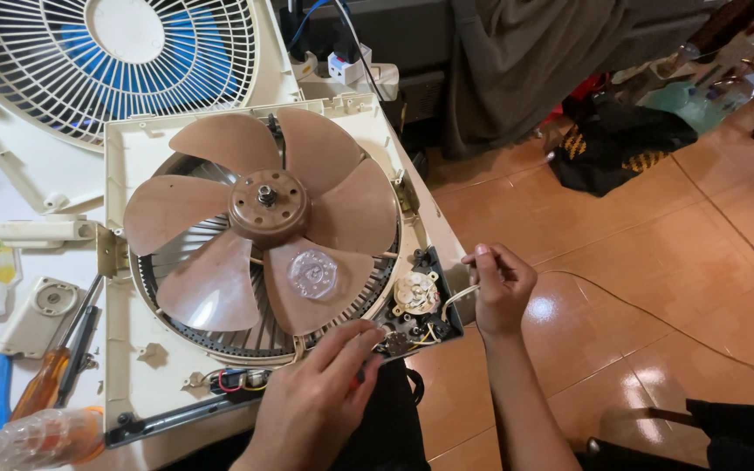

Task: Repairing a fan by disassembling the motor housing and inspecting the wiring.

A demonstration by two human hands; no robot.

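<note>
at the fan's switch box (418, 301), both hands pinch wires, the tool half hidden.

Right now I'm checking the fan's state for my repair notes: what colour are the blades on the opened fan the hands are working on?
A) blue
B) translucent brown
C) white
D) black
B: the blades in the opened cream housing are translucent brown, while the right hand and left hand work at the switch compartment in its corner.
</note>
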